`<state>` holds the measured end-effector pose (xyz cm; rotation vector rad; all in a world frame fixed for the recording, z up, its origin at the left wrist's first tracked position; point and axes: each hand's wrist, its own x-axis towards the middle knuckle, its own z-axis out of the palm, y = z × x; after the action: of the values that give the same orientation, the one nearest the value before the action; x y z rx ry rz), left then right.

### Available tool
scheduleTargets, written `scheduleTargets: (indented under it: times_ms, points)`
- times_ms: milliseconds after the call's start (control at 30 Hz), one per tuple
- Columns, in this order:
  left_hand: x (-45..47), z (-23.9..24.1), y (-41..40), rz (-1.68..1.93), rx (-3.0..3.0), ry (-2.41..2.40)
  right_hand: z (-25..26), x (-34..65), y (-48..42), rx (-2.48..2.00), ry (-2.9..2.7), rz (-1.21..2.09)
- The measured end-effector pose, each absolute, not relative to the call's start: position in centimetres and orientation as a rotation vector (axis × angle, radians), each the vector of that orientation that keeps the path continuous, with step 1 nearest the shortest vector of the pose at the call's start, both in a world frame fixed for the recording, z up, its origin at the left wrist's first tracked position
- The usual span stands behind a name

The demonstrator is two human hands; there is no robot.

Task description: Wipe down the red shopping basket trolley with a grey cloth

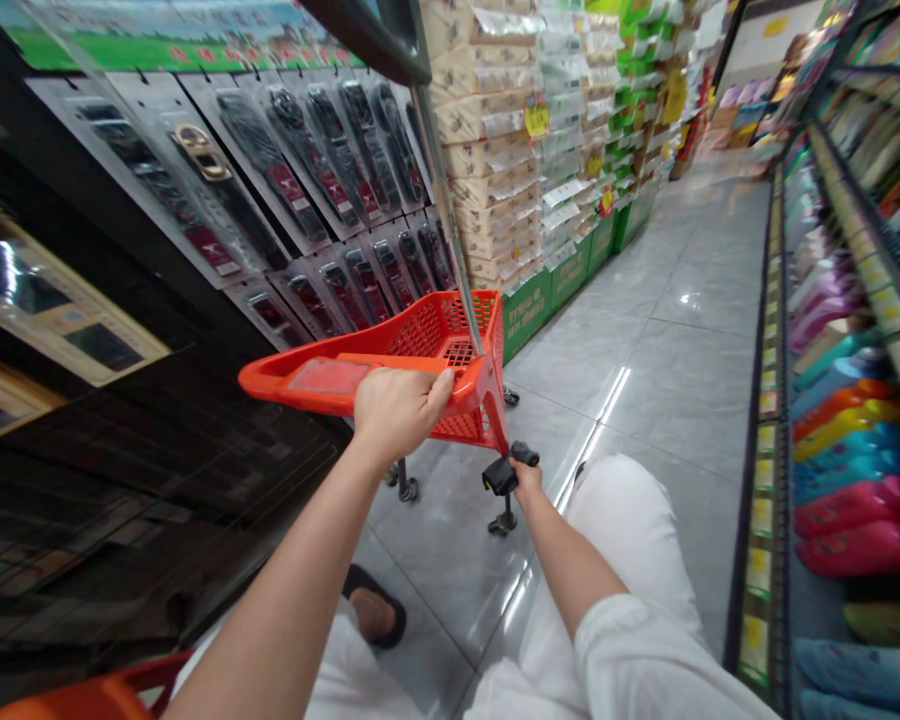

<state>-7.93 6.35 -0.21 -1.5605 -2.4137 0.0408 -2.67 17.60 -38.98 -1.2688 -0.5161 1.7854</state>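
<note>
An orange-red plastic shopping basket cart [420, 335] stands tilted in the view, with a metal pole [448, 210] rising from it to a black handle [379, 35]. Its small caster wheels rest on the floor. My left hand [397, 412] is closed over the basket's near rim. Lower and to the right, beside the basket's corner, my right hand [526, 482] is closed on a dark bundled item [501, 477]. Its exact kind is hard to make out. What shows of the basket's inside is lattice plastic.
Packaged belts [322, 150] hang on the left rack. Behind the cart stand stacked beige boxes [491, 150] on green bases. Colourful folded goods [855, 430] fill the right shelf. Grey floor tiles [675, 280] run between. Another orange plastic edge [82, 700] shows at bottom left.
</note>
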Motion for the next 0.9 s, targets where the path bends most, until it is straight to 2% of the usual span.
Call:
scheduleTargets:
  times_ms: [167, 367, 633, 900]
  points:
    - [-8.1, -0.3, 6.5, 0.047, -1.541, -2.401, -37.3, -3.5, 17.4, -1.246, -0.426, 1.750]
    - [-8.1, -0.2, 6.5, 0.043, -1.552, -2.386, -32.5, -3.1, 17.0, -1.139, -0.365, 1.755]
    - [-7.9, -0.2, 6.3, -0.017, -1.555, -2.350, -22.4, -1.6, 16.8, -0.836, -0.460, 1.804]
    - [-8.4, -0.4, 6.0, -0.063, -1.600, -2.301, -12.4, 1.3, 17.7, -0.580, -0.908, 1.679]
